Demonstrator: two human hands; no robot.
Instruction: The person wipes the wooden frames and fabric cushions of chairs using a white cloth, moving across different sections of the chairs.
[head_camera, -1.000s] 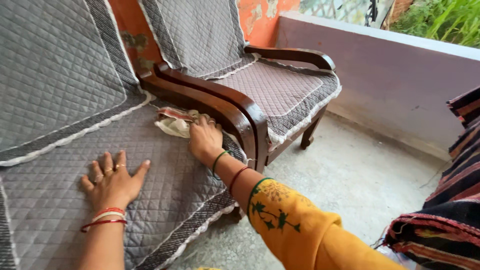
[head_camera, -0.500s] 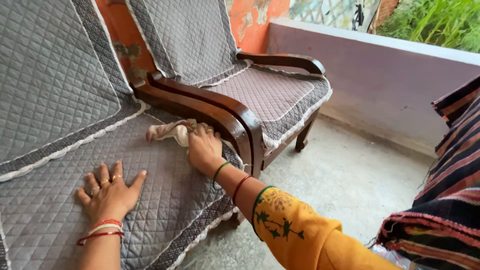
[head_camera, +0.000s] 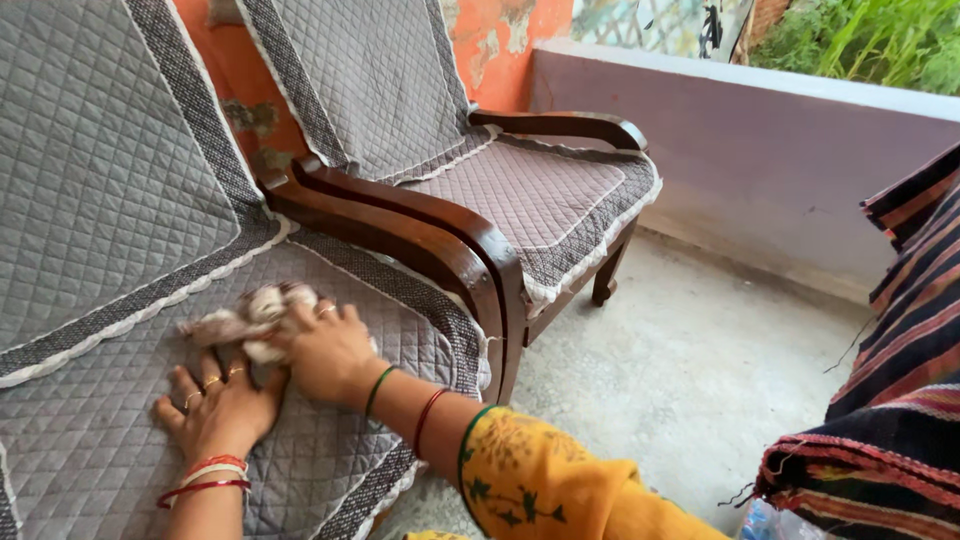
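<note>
On the near chair's quilted seat, head view:
Landmark: near chair (head_camera: 120, 180), wooden frame, grey quilted cover with white braid trim.
Your right hand (head_camera: 325, 350): over the middle of the near chair's seat, fingers curled and closed around a crumpled cloth (head_camera: 245, 315).
Cloth: pale, with reddish markings, bunched and blurred; it lies on the near chair's seat, partly under your right hand, its loose end trailing toward the chair's backrest side.
Your left hand (head_camera: 215, 405): palm down on the near chair's seat, fingers spread wide, holding nothing; it sits just beside the cloth, thumb close to your right hand.
Armrest (head_camera: 400, 225): dark polished wood, on the near chair's right edge, apart from both hands.
Second chair (head_camera: 520, 180): same cover, standing directly beside the near chair's armrest.
Floor (head_camera: 680, 350): bare concrete, beyond the near chair's front corner.
Striped fabric (head_camera: 890, 400): dark with red bands, well apart from the near chair, at the view's right edge.
</note>
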